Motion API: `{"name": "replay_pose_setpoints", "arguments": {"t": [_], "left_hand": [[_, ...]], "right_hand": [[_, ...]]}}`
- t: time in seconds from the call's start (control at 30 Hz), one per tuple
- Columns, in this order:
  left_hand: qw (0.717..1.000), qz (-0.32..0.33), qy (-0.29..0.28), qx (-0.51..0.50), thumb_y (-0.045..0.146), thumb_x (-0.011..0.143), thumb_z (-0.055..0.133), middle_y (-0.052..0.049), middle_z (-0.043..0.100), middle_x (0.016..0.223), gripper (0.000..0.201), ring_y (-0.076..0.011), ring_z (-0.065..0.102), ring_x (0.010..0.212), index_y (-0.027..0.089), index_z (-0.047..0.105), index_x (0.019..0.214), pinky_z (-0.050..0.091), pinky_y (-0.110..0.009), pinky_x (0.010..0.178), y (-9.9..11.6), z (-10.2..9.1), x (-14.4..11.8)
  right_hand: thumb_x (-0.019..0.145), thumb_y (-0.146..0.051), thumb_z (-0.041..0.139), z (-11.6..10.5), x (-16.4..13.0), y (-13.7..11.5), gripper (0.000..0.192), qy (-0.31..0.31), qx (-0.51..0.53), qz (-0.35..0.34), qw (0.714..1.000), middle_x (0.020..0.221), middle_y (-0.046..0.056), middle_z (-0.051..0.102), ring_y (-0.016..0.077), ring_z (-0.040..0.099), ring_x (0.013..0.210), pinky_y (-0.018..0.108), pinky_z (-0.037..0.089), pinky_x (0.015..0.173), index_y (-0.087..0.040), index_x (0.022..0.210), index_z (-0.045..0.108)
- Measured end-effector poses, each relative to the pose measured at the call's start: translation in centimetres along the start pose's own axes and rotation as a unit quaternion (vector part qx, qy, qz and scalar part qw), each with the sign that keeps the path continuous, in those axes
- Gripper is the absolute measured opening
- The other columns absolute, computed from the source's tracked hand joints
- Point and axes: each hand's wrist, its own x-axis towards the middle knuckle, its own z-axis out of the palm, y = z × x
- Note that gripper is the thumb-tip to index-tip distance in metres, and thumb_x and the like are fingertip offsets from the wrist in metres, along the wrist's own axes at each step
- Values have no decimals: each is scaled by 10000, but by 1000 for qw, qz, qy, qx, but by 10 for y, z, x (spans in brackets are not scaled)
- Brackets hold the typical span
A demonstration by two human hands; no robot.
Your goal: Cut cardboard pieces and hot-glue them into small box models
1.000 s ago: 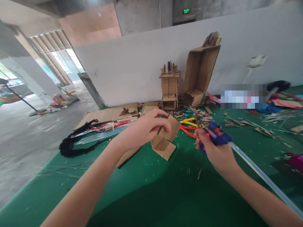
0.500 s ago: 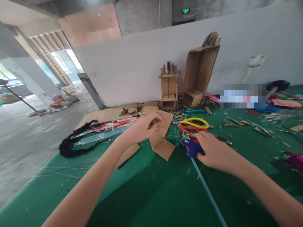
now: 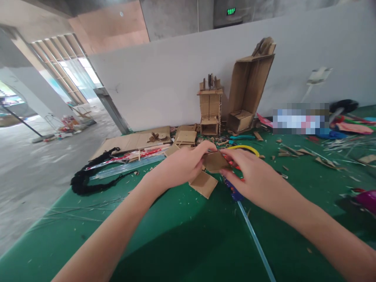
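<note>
Between my two hands, just above the green table, is a small piece of cardboard. My left hand is closed on its left side, and the fingers of my right hand pinch its right side. Below it lies a folded cardboard piece on the table. A blue glue gun rests partly hidden under my right hand, with a long clear glue stick running out toward me. Yellow-handled scissors lie behind my right hand, mostly covered.
At the wall stand a small cardboard structure with a wheel on top and a taller open cardboard box. Black yarn and clear plastic-wrapped sticks lie at left. Scraps and thin sticks are scattered at right on the green table.
My right hand has left the glue gun and moved left to the cardboard. My left hand has moved right, and both hands now hold a lifted cardboard piece.
</note>
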Motion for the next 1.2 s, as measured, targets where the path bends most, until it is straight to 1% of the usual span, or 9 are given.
{"name": "replay_pose_setpoints", "arguments": {"t": [0.1, 0.17, 0.23, 0.33, 0.4, 0.5, 0.63, 1.0, 1.2], "left_hand": [[999, 15, 3, 45, 176, 896, 321, -65, 582, 1179, 363, -198, 572, 1007, 240, 390, 1246, 438, -319, 820, -1, -2, -1], [998, -16, 10, 68, 198, 899, 321, -81, 549, 1238, 379, -212, 555, 1043, 224, 389, 1271, 430, -331, 831, -9, -4, -2], [995, -62, -14, 76, 226, 908, 298, -97, 580, 1188, 356, -217, 576, 981, 197, 446, 1230, 434, -333, 775, -19, -5, -3], [989, -100, -103, 43, 295, 915, 287, -82, 661, 924, 335, -180, 595, 767, 165, 567, 1042, 417, -292, 641, -27, -5, -2], [985, -108, -137, 19, 325, 903, 312, -62, 654, 794, 327, -151, 567, 649, 162, 593, 947, 384, -272, 567, -28, -2, -1], [986, -97, -133, 7, 308, 872, 364, -46, 642, 743, 264, -145, 553, 613, 166, 586, 890, 353, -268, 530, -27, 4, 0], [989, -80, -121, 19, 270, 858, 386, -57, 650, 778, 212, -155, 568, 643, 161, 567, 844, 356, -274, 537, -25, 11, 1], [987, -83, -123, 56, 204, 862, 375, -72, 643, 751, 210, -155, 565, 615, 148, 570, 805, 369, -269, 534, -20, 12, 1], [990, -68, -115, 48, 177, 863, 367, -73, 649, 779, 195, -152, 578, 636, 145, 560, 857, 370, -262, 526, -22, 14, 0]], "right_hand": [[864, -181, 428, 10, 10, -6, 120, -43, -15, 23, 999, 835, 72, 641, 210, 613, 747, 306, 430, 600, -166, 910, 538], [832, -186, 469, 19, 12, -4, 84, -41, -34, 68, 996, 746, 52, 628, 195, 603, 656, 283, 387, 535, -161, 894, 518], [809, -196, 496, 27, 12, -2, 180, -41, -36, 95, 994, 689, 30, 620, 186, 596, 604, 264, 352, 496, -156, 984, 502], [810, -180, 481, 37, 10, -1, 436, -45, -50, 71, 995, 651, 3, 620, 185, 589, 564, 252, 306, 468, -180, 1238, 401], [822, -176, 466, 40, 9, -2, 476, -43, -86, 37, 995, 649, 3, 630, 198, 588, 571, 266, 308, 492, -206, 1288, 374], [820, -185, 478, 42, 8, -4, 299, -39, -119, 21, 992, 633, 16, 636, 214, 588, 596, 292, 330, 545, -190, 1119, 494], [802, -192, 510, 46, 7, -3, 165, -28, -126, 38, 991, 625, 21, 631, 229, 587, 618, 300, 339, 557, -183, 967, 498], [828, -184, 509, 53, 9, 0, 167, -49, -144, 19, 988, 748, 66, 672, 244, 625, 707, 332, 391, 658, -171, 991, 475], [837, -182, 499, 53, 7, -3, 209, -57, -164, 13, 985, 790, 80, 681, 250, 630, 741, 342, 396, 687, -166, 1044, 481]]}}
